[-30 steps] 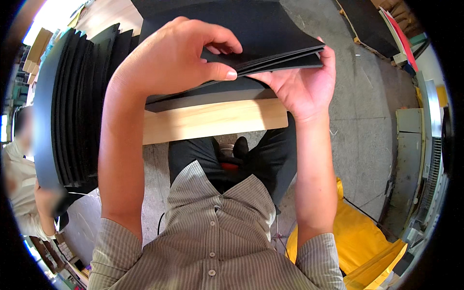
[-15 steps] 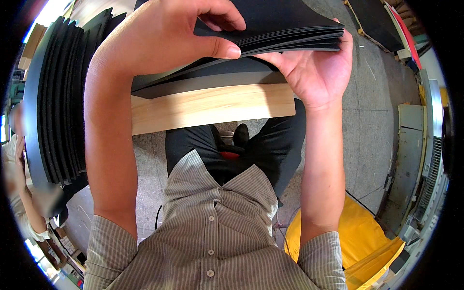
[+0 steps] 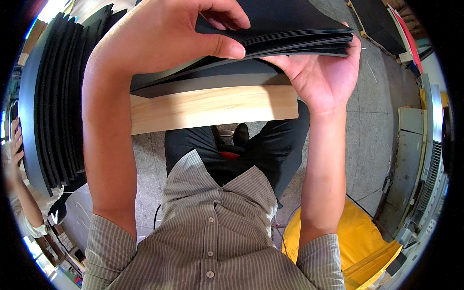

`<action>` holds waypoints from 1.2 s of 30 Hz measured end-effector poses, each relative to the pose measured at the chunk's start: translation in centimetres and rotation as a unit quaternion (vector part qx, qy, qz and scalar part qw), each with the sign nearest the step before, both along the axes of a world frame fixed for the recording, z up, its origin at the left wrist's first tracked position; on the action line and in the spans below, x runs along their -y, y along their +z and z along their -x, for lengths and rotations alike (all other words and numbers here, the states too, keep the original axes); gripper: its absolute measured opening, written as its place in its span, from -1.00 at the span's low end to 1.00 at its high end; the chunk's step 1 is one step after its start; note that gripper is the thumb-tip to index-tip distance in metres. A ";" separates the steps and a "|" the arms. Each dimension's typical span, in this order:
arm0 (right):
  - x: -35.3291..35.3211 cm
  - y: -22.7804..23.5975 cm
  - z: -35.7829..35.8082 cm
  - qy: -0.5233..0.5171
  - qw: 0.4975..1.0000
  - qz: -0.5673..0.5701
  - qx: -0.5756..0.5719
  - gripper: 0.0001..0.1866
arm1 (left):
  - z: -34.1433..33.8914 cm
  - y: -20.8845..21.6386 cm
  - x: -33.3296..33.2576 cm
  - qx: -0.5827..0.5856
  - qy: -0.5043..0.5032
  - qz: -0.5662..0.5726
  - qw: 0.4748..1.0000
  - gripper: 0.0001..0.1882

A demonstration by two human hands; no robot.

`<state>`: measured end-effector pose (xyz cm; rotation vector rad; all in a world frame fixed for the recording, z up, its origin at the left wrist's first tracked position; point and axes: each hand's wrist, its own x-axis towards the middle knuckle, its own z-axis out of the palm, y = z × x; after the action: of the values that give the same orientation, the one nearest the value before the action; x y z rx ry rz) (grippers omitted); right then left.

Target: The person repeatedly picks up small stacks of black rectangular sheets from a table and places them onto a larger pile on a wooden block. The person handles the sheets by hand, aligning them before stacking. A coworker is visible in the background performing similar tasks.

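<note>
A fanned stack of thin black sheets [image 3: 295, 21] spans both hands, with its near edges bent upward at the right. My right hand [image 3: 328, 79] holds the right corner of these sheets from below, its thumb under them and its fingertips around the outer edge. On the left, my left hand [image 3: 193, 29] lies over the sheets, thumb at the near edge and fingers bent apart from it above the top sheet. Beneath, more dark sheet material [image 3: 217, 83] rests on a pale wooden board [image 3: 212, 108]. The far side of the stack is cut off by the frame.
A tall pile of thick black sheets [image 3: 58, 101] stands at my left. Beyond it, another person's hand [image 3: 17, 140] and arm show. A yellow bag or cover [image 3: 357, 241] lies at lower right. A grey metal cabinet [image 3: 411, 145] and a dark panel [image 3: 377, 24] are farther right.
My right hand and the sheet corner have shifted slightly right and down in the picture; the left hand has barely moved. At far left, the other person's hand has moved closer to the pile.
</note>
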<state>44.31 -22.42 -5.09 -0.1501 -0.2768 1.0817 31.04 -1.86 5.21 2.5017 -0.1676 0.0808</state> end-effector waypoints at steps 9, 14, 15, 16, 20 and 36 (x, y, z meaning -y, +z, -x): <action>0.3 -0.4 -0.1 -0.005 1.000 -0.006 -0.003 -0.26 | -0.1 -0.4 -0.4 -0.011 0.001 0.019 1.000 -0.63; 0.3 -0.8 -0.3 0.004 1.000 -0.017 0.007 -0.26 | -0.1 -0.7 -0.7 0.000 -0.007 0.027 1.000 -0.63; 0.3 -0.9 -0.4 0.009 1.000 -0.019 0.013 -0.26 | -0.5 -1.3 -1.2 -0.008 -0.008 0.043 0.999 -0.63; 0.3 -0.9 -0.4 0.014 1.000 -0.021 0.018 -0.26 | -0.4 -1.4 -1.4 -0.016 -0.005 0.041 0.999 -0.62; 0.3 -0.8 -0.3 0.004 1.000 -0.006 0.005 -0.24 | 0.1 -0.5 -0.2 -0.036 0.019 0.035 0.999 -0.62; 0.2 -0.2 0.0 -0.014 1.000 0.026 0.001 -0.17 | -0.1 -3.1 -1.4 -0.031 0.027 0.115 0.993 -0.60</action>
<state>44.26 -22.65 -5.26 -0.2010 -0.2470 1.0623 31.10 -0.45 2.16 2.2757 -0.0614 0.0408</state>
